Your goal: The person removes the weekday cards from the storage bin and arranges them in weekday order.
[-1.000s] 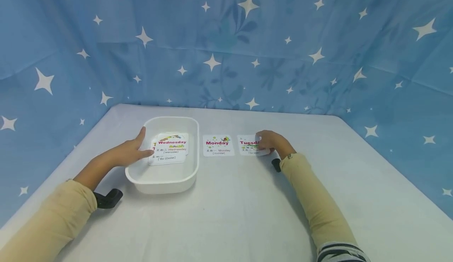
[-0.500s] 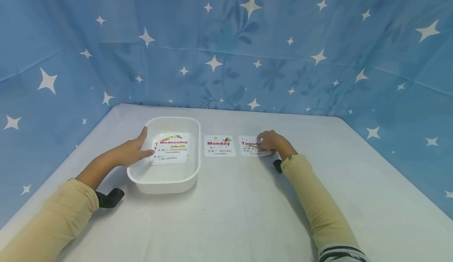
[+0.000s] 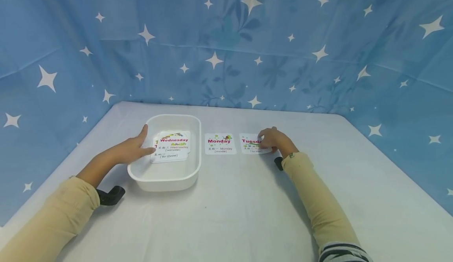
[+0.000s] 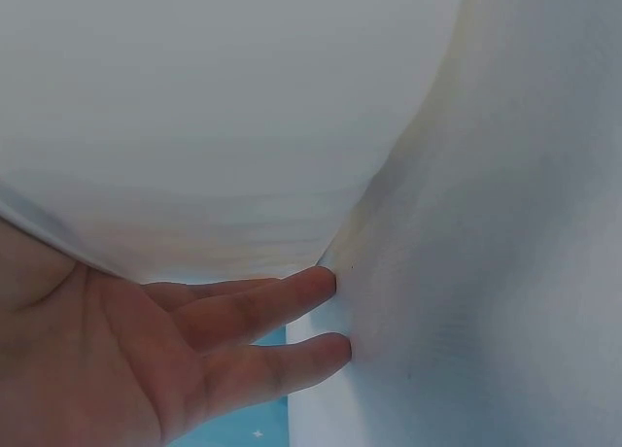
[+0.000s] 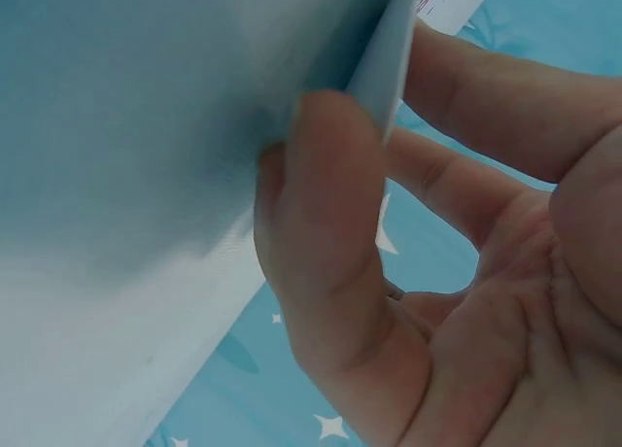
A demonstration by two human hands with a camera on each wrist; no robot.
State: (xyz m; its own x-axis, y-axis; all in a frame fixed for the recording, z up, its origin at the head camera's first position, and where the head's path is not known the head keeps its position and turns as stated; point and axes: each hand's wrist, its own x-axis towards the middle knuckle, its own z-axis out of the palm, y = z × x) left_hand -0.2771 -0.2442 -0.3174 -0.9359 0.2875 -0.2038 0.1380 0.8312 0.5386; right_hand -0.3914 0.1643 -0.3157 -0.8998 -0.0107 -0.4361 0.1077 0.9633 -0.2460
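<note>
My left hand (image 3: 128, 152) holds the left rim of a white plastic tub (image 3: 166, 181), thumb over the inside; in the left wrist view its fingers (image 4: 277, 306) lie along the outer wall. Inside the tub a Wednesday card (image 3: 173, 145) lies on top of another card, mostly covered. To the tub's right, a Monday card (image 3: 220, 144) lies flat. Beside that is a Tuesday card (image 3: 249, 145), whose right side my right hand (image 3: 278, 141) pinches and partly hides. The right wrist view shows the card's edge (image 5: 389, 78) between thumb and fingers, slightly raised.
All this is on a white-covered table (image 3: 219, 218). Behind and along both sides hangs a blue curtain (image 3: 226, 38) with white stars. A black strap piece (image 3: 111, 196) juts out below the left wrist, and another (image 3: 278, 163) below the right.
Both hands keep their places on the tub and the Tuesday card. The whole head view shifts slightly; the cards stay where they lie.
</note>
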